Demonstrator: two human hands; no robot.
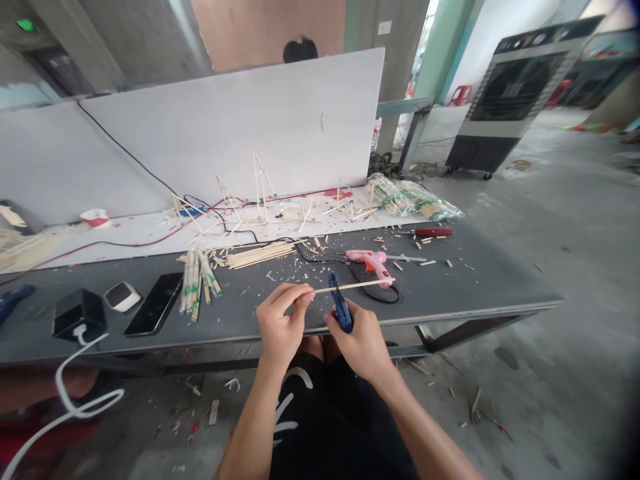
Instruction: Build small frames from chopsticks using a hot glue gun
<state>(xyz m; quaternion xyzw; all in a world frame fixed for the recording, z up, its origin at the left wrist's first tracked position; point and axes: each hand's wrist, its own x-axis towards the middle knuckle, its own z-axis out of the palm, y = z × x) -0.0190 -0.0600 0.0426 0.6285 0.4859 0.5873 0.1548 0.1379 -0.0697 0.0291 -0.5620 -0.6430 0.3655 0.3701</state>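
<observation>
Above the table's front edge, my left hand (284,317) pinches one end of a thin wooden stick (367,284), which points out to the right. My right hand (361,339) is wrapped round a pair of blue-handled cutters (341,308). The head of the cutters meets the stick a short way from my left fingertips; whether the jaws are closed on it I cannot tell. Just beyond the stick's far end lies a pink glue gun (373,261) with its black cord. A pile of loose wooden sticks (263,255) lies farther back, left of the glue gun.
Wrapped chopsticks (193,283), a black phone (155,305), a white device (121,296) and a dark charger box (80,315) line the left side. Stick frames (263,193) stand before a white panel (225,140). A red-handled screwdriver (433,233) and packaged sticks (415,199) lie back right.
</observation>
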